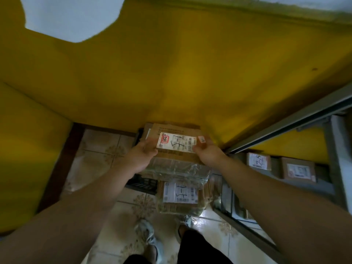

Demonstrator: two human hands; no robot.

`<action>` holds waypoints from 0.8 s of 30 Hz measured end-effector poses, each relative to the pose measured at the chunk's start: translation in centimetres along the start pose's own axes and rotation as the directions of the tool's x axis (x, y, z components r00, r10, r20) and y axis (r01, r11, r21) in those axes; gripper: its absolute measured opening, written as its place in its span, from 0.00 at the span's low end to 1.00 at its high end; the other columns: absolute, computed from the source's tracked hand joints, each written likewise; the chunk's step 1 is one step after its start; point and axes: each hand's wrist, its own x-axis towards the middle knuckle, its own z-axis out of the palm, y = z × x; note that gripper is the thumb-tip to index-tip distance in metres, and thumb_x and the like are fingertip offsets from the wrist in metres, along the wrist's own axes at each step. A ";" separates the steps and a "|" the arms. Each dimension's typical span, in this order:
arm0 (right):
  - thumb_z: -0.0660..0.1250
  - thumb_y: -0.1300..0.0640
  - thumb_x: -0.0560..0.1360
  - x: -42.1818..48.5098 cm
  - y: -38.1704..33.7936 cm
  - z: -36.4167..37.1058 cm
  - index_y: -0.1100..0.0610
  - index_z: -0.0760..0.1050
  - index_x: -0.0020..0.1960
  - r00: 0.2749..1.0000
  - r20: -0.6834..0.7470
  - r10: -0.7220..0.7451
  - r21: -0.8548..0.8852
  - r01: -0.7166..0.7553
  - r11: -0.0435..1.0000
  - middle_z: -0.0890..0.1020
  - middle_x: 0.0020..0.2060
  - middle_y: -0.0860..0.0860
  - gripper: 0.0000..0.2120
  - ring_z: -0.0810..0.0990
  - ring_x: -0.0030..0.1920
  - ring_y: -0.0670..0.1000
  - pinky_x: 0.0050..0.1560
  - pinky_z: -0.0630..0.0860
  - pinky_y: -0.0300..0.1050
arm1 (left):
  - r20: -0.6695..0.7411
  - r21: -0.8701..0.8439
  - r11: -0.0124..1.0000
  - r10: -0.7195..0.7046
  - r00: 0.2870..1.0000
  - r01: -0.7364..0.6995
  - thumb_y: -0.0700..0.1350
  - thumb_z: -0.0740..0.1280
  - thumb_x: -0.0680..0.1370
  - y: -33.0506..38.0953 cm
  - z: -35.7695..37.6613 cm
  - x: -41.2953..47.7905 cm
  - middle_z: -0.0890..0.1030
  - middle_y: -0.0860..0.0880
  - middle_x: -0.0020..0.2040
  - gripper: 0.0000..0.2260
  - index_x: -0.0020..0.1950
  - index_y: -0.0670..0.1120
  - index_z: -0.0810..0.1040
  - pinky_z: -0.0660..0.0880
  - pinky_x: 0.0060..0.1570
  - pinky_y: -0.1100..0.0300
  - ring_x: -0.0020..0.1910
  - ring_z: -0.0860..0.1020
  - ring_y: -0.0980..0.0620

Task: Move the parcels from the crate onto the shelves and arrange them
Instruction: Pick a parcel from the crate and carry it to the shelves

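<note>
A brown cardboard parcel [176, 156] with a white shipping label marked "1-5" sits at the top of the pile in the black crate [142, 182], close to the yellow wall. My left hand [142, 156] grips its left side and my right hand [208, 152] grips its right side. Below it lies a clear plastic-wrapped parcel [179, 172], and nearer me another wrapped parcel [181, 196] with a label marked "1-5". The grey metal shelves [285, 121] stand to the right.
Two small labelled boxes [258, 161] [299, 170] rest on a lower shelf at the right. The yellow wall [171, 73] fills the upper view. Patterned floor tiles [99, 147] lie left of the crate. My feet are at the bottom centre.
</note>
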 end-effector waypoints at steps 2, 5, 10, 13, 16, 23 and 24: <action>0.63 0.42 0.79 -0.2 0.6 0.5 0.48 0.53 0.79 1.000 -0.009 0.012 0.024 -0.012 1.000 0.77 0.65 0.55 0.33 0.80 0.56 0.56 0.58 0.78 0.55 | 0.003 -0.065 0.998 -0.006 1.000 0.006 0.49 0.64 0.80 0.0 0.5 -0.3 0.78 0.51 0.63 0.21 0.73 0.53 0.68 0.74 0.46 0.61 0.54 0.78 0.52; 0.64 0.43 0.79 -0.8 1.2 0.4 0.44 0.50 0.79 0.999 -0.043 0.017 0.121 -0.011 0.993 0.77 0.64 0.52 0.35 0.78 0.43 0.47 0.41 0.78 0.45 | -0.048 -0.165 0.986 -0.038 0.998 0.030 0.47 0.66 0.79 -0.3 0.7 -1.4 0.77 0.54 0.59 0.22 0.73 0.51 0.67 0.72 0.38 0.65 0.49 0.77 0.56; 0.66 0.43 0.76 -3.8 0.6 -0.4 0.40 0.52 0.76 0.978 -0.208 -0.033 0.192 0.074 0.979 0.73 0.67 0.52 0.35 0.78 0.55 0.56 0.52 0.80 0.54 | -0.055 -0.408 0.911 0.038 0.998 -0.057 0.39 0.68 0.78 -0.8 1.0 -4.4 0.77 0.48 0.64 0.24 0.73 0.47 0.68 0.76 0.59 0.51 0.60 0.77 0.50; 0.69 0.44 0.74 -6.9 -0.4 -0.6 0.38 0.52 0.75 0.951 -0.282 -0.128 0.208 0.191 0.959 0.66 0.71 0.51 0.36 0.71 0.67 0.58 0.61 0.76 0.59 | -0.184 -0.416 0.899 0.066 0.981 -0.138 0.43 0.70 0.76 -0.6 0.0 -7.0 0.75 0.52 0.64 0.21 0.67 0.54 0.70 0.77 0.51 0.57 0.61 0.76 0.50; 0.71 0.49 0.74 -10.7 -1.7 -0.3 0.39 0.53 0.75 0.914 -0.336 -0.227 0.203 0.306 0.930 0.63 0.71 0.50 0.37 0.69 0.65 0.54 0.55 0.78 0.51 | -0.333 -0.427 0.871 0.099 0.938 -0.244 0.44 0.70 0.76 -0.5 -1.8 -10.0 0.71 0.51 0.66 0.18 0.60 0.61 0.69 0.76 0.59 0.47 0.63 0.73 0.48; 0.71 0.48 0.75 -22.3 -4.4 3.0 0.44 0.51 0.78 0.764 -0.563 -0.316 0.171 0.481 0.860 0.62 0.75 0.49 0.40 0.68 0.70 0.56 0.60 0.72 0.52 | -0.571 -0.234 0.841 0.286 0.769 -0.487 0.47 0.70 0.76 -2.4 -6.8 -20.0 0.68 0.55 0.65 0.21 0.66 0.59 0.68 0.72 0.59 0.54 0.61 0.69 0.55; 0.71 0.48 0.75 -24.0 -4.8 3.7 0.44 0.51 0.79 0.740 -0.591 -0.321 0.154 0.494 0.855 0.62 0.75 0.49 0.40 0.68 0.70 0.55 0.60 0.71 0.50 | -0.590 -0.193 0.833 0.323 0.740 -0.518 0.48 0.70 0.76 -2.9 -7.4 -21.6 0.66 0.57 0.63 0.22 0.67 0.60 0.66 0.70 0.56 0.58 0.60 0.67 0.57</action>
